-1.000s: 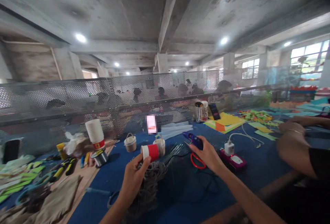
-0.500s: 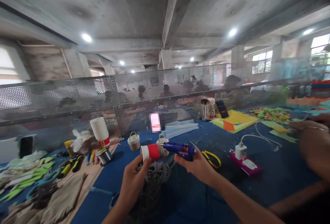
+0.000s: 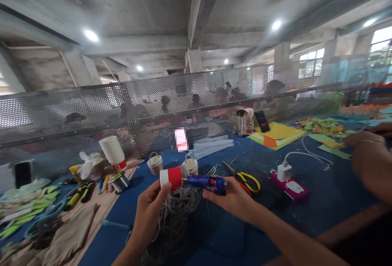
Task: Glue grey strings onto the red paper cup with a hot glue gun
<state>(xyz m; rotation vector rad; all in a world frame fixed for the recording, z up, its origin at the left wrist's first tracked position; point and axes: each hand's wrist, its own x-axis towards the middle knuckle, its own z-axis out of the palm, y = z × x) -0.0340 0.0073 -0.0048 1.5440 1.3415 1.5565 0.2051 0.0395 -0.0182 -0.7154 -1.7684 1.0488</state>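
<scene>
My left hand [image 3: 152,202] grips a red and white paper cup [image 3: 174,178], which lies on its side with grey cord wound around its right end. In my right hand [image 3: 231,196] is a blue hot glue gun [image 3: 206,183], its nozzle pointing left at the corded end of the cup. Whether the tip touches the cup I cannot tell. Below the cup lies a tangled bundle of grey cord [image 3: 180,202]. Just behind stand two small cord-covered baskets with handles, one at the left [image 3: 154,164] and one partly hidden by the cup [image 3: 191,164].
Stacked paper cups [image 3: 112,151] and a wire spool [image 3: 121,182] stand left. Pliers with yellow and red handles [image 3: 249,182] lie beyond my right hand. A purple power strip [image 3: 292,187] with a charger sits right, near another person's arm [image 3: 370,164]. A perforated metal screen [image 3: 147,115] runs behind.
The glue gun's nozzle has moved lower against the side of the cup's corded end. Both hands and the cup have shifted slightly left in view; the camera has also moved.
</scene>
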